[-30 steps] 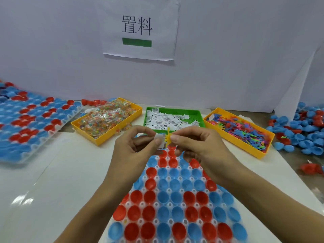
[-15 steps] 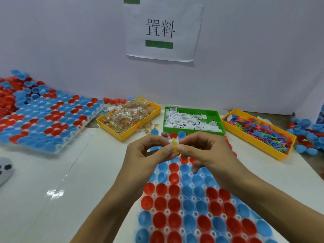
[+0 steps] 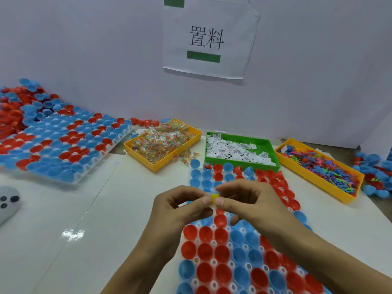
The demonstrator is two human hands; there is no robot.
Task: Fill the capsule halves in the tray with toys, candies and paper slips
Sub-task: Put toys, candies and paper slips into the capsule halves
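Note:
A white tray [image 3: 212,244] of open red and blue capsule halves [image 3: 205,251] lies in front of me. Above its middle my left hand [image 3: 180,206] and my right hand [image 3: 248,200] meet, fingertips pinching a small yellow toy [image 3: 214,197] together with a bit of white paper. Behind stand a yellow bin of wrapped candies [image 3: 163,143], a green bin of paper slips [image 3: 237,150] and a yellow bin of coloured plastic toys [image 3: 318,166].
A second tray of capsule halves [image 3: 61,145] sits at the left, with loose halves piled behind it. More loose halves [image 3: 373,172] lie at the far right. A grey device [image 3: 7,200] rests at the left edge. A white wall with a sign closes the back.
The view has shifted right and down the table. The spread yellow toy seen a second ago is now bunched small between the fingertips of both hands, which stay together over the tray.

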